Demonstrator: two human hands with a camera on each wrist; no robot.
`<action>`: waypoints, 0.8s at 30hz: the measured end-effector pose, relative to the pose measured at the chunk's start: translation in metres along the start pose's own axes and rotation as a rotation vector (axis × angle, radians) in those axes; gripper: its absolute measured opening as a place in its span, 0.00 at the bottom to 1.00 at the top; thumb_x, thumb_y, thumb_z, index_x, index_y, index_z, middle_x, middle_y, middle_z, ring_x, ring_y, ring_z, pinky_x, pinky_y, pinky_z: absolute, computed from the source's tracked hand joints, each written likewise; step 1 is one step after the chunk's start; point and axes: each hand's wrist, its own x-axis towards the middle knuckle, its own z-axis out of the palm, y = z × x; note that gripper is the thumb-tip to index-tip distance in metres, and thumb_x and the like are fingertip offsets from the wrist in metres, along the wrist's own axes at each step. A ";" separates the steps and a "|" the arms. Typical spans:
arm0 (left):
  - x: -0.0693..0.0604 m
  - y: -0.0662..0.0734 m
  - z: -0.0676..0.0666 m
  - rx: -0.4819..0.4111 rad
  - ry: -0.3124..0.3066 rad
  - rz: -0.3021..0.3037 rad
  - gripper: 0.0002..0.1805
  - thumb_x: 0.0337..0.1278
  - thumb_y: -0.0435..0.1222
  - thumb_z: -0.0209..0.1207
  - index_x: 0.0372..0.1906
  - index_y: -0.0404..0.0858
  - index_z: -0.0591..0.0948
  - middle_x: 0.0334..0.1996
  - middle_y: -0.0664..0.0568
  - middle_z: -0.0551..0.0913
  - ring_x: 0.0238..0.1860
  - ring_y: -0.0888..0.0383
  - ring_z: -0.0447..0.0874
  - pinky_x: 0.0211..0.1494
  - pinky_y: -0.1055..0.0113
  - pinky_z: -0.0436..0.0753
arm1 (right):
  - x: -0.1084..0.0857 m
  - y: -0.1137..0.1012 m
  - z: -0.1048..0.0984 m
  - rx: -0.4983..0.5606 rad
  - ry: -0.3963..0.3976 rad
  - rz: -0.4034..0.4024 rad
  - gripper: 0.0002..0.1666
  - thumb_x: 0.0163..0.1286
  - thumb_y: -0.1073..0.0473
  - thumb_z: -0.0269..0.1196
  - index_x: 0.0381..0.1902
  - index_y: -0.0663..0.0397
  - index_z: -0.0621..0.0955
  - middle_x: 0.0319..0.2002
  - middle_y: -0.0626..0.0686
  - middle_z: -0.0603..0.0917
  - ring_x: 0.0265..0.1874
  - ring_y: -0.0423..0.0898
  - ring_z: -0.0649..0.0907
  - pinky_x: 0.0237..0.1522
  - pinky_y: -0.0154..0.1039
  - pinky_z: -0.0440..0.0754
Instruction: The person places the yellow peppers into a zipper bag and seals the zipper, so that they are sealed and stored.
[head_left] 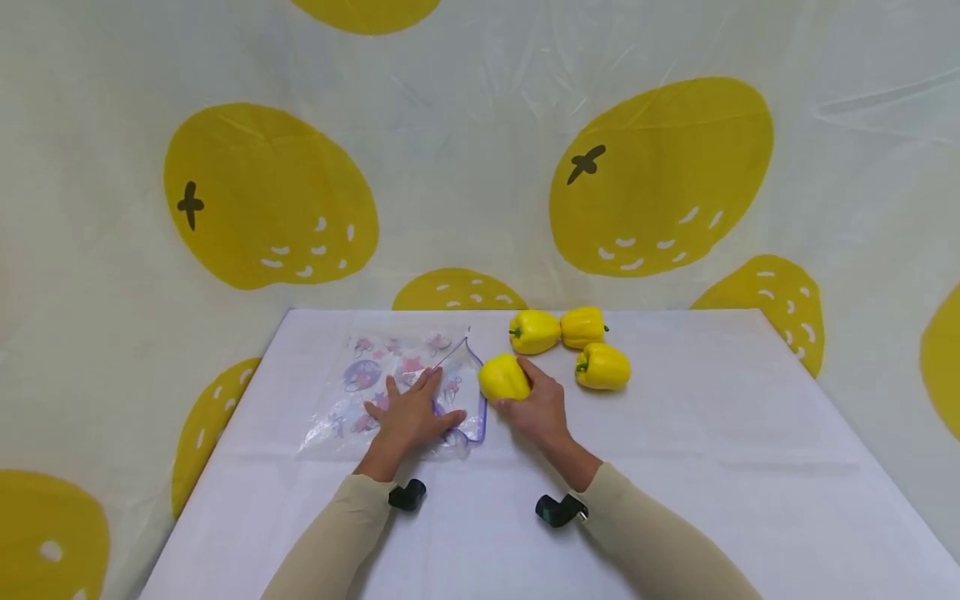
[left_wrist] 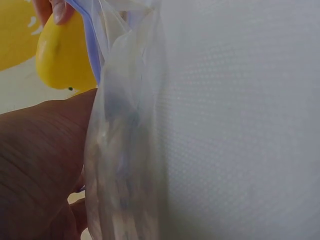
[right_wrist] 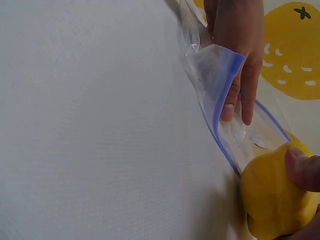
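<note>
A pale backdrop (head_left: 465, 183) printed with big yellow fruit is hanging behind the white-covered counter (head_left: 750, 500). Near the counter's middle, closer to its far edge, a yellow pepper (head_left: 501, 377) is sitting at the gaping purple-rimmed mouth of a clear bag (head_left: 330, 427). The pepper is looking light, firm and rather slippery, its rounded sides offering the best hold; the bag is seeming limp and crinkly, its rim giving the steadier grip. The right hand (head_left: 540, 408) is grasping the pepper, fingers curling around its side, the forearm slanting in from the near edge. The left hand (head_left: 408, 415) is lying spread on the bag, fingers extended and clutching nothing. Beyond, toward the far edge, three more peppers (head_left: 603, 367) are resting close together.
</note>
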 end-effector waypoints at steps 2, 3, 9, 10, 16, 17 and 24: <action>0.000 0.000 0.000 0.001 0.001 0.002 0.53 0.56 0.68 0.63 0.83 0.58 0.57 0.84 0.55 0.57 0.81 0.20 0.38 0.66 0.10 0.38 | 0.000 0.000 0.001 0.005 0.000 -0.015 0.49 0.61 0.61 0.77 0.78 0.54 0.69 0.72 0.59 0.78 0.68 0.60 0.78 0.77 0.60 0.71; 0.001 0.000 0.000 0.000 0.003 0.002 0.53 0.56 0.68 0.63 0.83 0.58 0.57 0.84 0.55 0.58 0.81 0.20 0.38 0.66 0.10 0.38 | 0.000 0.000 0.002 0.008 -0.001 -0.024 0.49 0.60 0.62 0.77 0.77 0.55 0.69 0.72 0.60 0.78 0.68 0.60 0.78 0.76 0.60 0.71; 0.003 0.000 0.000 0.007 0.011 0.009 0.53 0.56 0.68 0.63 0.83 0.59 0.57 0.84 0.56 0.59 0.81 0.20 0.39 0.66 0.09 0.39 | 0.001 -0.001 0.005 0.037 -0.013 -0.042 0.48 0.60 0.62 0.77 0.77 0.55 0.71 0.71 0.59 0.79 0.68 0.60 0.79 0.76 0.60 0.72; 0.003 0.000 0.000 0.008 0.011 0.009 0.53 0.56 0.68 0.63 0.83 0.58 0.57 0.84 0.56 0.59 0.81 0.19 0.39 0.66 0.09 0.40 | 0.001 -0.001 0.006 0.040 -0.016 -0.043 0.48 0.60 0.62 0.77 0.77 0.55 0.71 0.71 0.59 0.79 0.68 0.60 0.79 0.76 0.60 0.72; 0.004 0.000 0.001 0.005 0.008 -0.002 0.53 0.56 0.69 0.63 0.83 0.59 0.57 0.84 0.56 0.58 0.81 0.20 0.39 0.66 0.10 0.38 | 0.001 -0.002 0.011 0.055 -0.031 -0.056 0.47 0.60 0.63 0.77 0.76 0.55 0.71 0.71 0.59 0.79 0.68 0.60 0.79 0.76 0.59 0.72; 0.004 0.000 0.001 0.003 0.007 -0.003 0.53 0.56 0.68 0.63 0.83 0.59 0.57 0.84 0.56 0.58 0.81 0.20 0.39 0.66 0.09 0.38 | 0.001 -0.003 0.011 0.058 -0.033 -0.056 0.48 0.59 0.63 0.77 0.76 0.55 0.71 0.71 0.59 0.79 0.68 0.60 0.79 0.76 0.59 0.72; 0.002 0.001 0.001 0.008 0.016 0.000 0.53 0.56 0.68 0.63 0.83 0.59 0.57 0.84 0.57 0.59 0.81 0.20 0.39 0.66 0.09 0.39 | 0.002 -0.005 0.015 0.079 -0.039 -0.081 0.47 0.58 0.65 0.77 0.75 0.58 0.73 0.70 0.60 0.80 0.69 0.60 0.79 0.77 0.59 0.71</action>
